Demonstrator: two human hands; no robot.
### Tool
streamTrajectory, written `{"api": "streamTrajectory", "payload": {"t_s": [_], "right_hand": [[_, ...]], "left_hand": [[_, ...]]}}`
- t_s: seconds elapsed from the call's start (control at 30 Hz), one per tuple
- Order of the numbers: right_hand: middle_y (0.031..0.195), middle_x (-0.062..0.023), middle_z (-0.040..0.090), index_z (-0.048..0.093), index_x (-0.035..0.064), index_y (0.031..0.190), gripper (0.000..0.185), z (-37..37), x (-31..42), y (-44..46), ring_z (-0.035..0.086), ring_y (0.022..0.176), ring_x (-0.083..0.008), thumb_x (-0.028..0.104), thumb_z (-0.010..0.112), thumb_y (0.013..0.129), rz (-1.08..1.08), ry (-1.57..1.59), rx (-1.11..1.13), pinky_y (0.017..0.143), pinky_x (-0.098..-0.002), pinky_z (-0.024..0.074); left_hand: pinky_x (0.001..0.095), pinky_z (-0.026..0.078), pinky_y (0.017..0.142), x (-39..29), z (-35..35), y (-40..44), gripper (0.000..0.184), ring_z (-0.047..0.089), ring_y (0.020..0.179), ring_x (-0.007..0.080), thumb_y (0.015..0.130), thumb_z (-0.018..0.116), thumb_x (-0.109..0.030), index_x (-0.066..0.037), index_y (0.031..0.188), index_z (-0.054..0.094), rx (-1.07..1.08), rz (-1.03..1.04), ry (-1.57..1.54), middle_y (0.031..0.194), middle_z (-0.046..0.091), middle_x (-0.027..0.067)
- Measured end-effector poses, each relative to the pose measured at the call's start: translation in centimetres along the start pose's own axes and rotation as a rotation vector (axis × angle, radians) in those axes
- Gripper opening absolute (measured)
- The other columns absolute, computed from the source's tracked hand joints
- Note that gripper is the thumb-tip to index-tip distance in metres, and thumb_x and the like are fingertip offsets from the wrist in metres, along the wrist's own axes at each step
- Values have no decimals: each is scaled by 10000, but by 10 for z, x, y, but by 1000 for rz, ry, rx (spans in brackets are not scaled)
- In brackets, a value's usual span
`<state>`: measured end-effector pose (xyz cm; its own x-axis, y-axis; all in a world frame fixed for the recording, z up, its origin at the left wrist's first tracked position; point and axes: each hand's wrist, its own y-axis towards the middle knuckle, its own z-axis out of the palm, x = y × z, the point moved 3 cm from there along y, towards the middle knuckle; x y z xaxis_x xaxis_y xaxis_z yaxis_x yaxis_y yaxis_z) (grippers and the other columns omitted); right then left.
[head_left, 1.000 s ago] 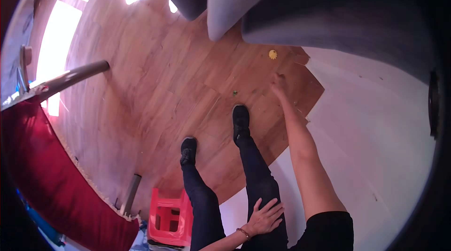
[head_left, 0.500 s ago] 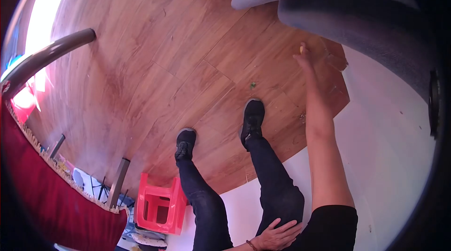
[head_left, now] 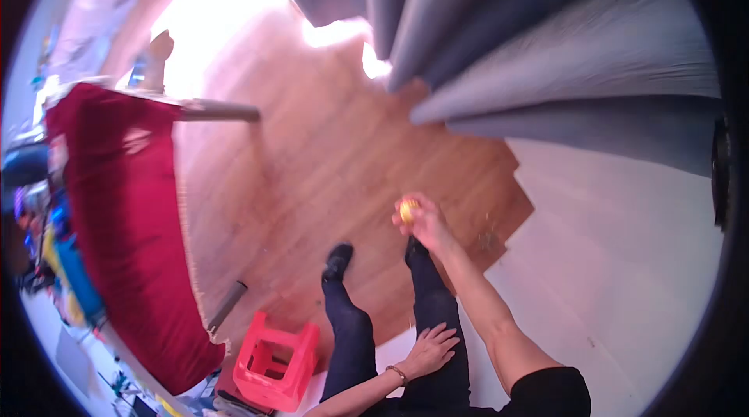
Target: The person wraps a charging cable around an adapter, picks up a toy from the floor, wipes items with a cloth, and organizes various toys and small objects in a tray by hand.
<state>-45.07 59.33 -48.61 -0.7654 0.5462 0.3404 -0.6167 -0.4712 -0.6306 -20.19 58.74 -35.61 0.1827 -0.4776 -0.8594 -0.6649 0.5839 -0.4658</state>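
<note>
In front of my right foot, my right hand (head_left: 423,220) is raised above the wooden floor, its fingers curled round a small roundish yellow object (head_left: 408,211). The object has darker markings near its top; its exact kind is too blurred to make out. My left hand (head_left: 431,351) lies flat on my right leg near the knee, fingers slightly apart and holding nothing. A bracelet (head_left: 398,375) circles that wrist. Both legs wear dark trousers, with a black shoe (head_left: 338,262) on the left foot.
A red plastic stool (head_left: 277,362) stands beside my left leg. Further left is a table with a red cloth (head_left: 129,237) and a metal leg (head_left: 222,111). Grey curtains (head_left: 484,42) hang at upper right above the wooden floor (head_left: 312,175), near a white surface (head_left: 601,261).
My right hand has come up from the floor toward me with the yellow object in it. My view has turned, showing more of the red-covered table and curtains. My left hand stays on the leg.
</note>
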Motion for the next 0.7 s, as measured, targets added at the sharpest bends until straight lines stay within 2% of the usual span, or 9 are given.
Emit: {"api": "streamTrajectory", "payload": {"t_s": [0.03,0.1,0.13,0.2,0.33,0.5,0.53,0.63,0.7], "right_hand": [[972,-90,593,510,69,1118,282,25,6,-21,609,751,-177,117,542,842,45,-66,31,543,-245,468],[917,-71,583,486,67,1144,299,69,11,-62,528,622,-109,147,535,860,105,-259,37,457,-208,379],[905,-70,582,483,61,1149,314,81,8,-79,522,609,-100,142,542,852,98,-361,41,440,-210,374],[881,-103,586,489,46,1126,317,117,9,-114,529,609,-133,118,561,825,105,-539,78,440,-220,405],[858,-97,595,539,29,1045,261,185,0,-167,607,679,-162,18,555,785,125,-719,130,492,-246,488],[869,-91,595,529,18,1049,297,282,-54,-210,614,699,-168,-44,566,762,161,-857,284,521,-252,510],[873,-89,595,528,15,1050,302,304,-70,-219,615,705,-169,-51,569,758,167,-863,292,528,-253,513],[882,-89,594,526,15,1051,296,351,-134,-222,618,726,-170,-46,569,765,209,-875,440,535,-260,515],[901,-81,595,528,6,1087,323,388,-177,-229,613,757,-157,-44,569,771,198,-971,571,588,-258,518]], "left_hand": [[427,372,980,-6,-5,-12,327,472,1173,266,853,560,-243,-118,1155,572,-31,-16,-22,1199,549,60],[397,477,848,-35,-43,-39,326,567,1022,313,857,558,-230,-87,1149,564,-16,-101,-61,1116,587,114],[411,494,794,-44,-54,-56,325,594,935,329,860,557,-237,-74,1141,562,-167,-31,-14,1052,606,137],[411,492,790,-60,-84,-91,316,592,932,328,863,550,-228,-75,1139,563,-291,-41,-11,1046,603,141],[410,477,794,-85,-126,-170,304,593,907,325,867,535,-209,-72,1137,562,-553,-50,-35,1010,602,141],[378,477,805,-80,-153,-283,269,598,927,314,868,536,-180,-42,1095,582,-884,-64,-196,979,612,155],[354,479,803,-82,-160,-309,272,610,924,280,869,551,-155,-29,1109,578,-943,-101,-205,1000,615,153],[314,487,778,-53,-160,-365,288,617,907,208,882,559,-129,-27,1151,562,-1368,-45,-357,996,627,116],[282,490,787,-48,-166,-400,301,601,924,163,897,556,-128,-12,1174,549,-1615,-51,-626,1022,622,88]]}}
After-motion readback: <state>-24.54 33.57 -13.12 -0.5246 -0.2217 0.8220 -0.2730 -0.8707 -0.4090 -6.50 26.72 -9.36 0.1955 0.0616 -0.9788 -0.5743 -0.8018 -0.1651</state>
